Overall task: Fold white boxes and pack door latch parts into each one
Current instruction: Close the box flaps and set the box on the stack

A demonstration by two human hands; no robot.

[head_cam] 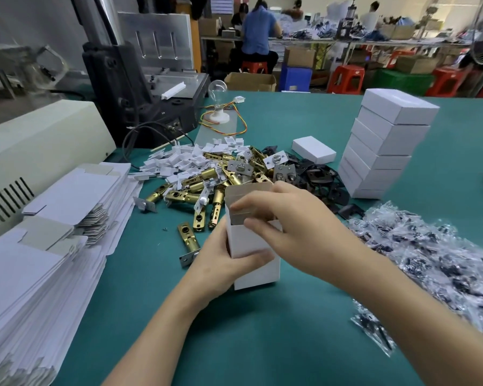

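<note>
Your left hand point(221, 263) grips the white box point(260, 277), which stands upright on the green desk point(262, 330) right in front of you. Your right hand point(285, 218) curls over the box's open top, thumb against the front wall, fingers on the inner flaps. Brass latch parts point(207, 188) lie heaped just behind it. Flat box blanks point(53, 246) are stacked at your left.

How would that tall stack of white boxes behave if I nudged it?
The box stack is tall, narrow and visibly staggered, so a push near the top would probably topple it. Its smooth white card may let boxes slide apart. Pushing at the base looks safer.
</note>
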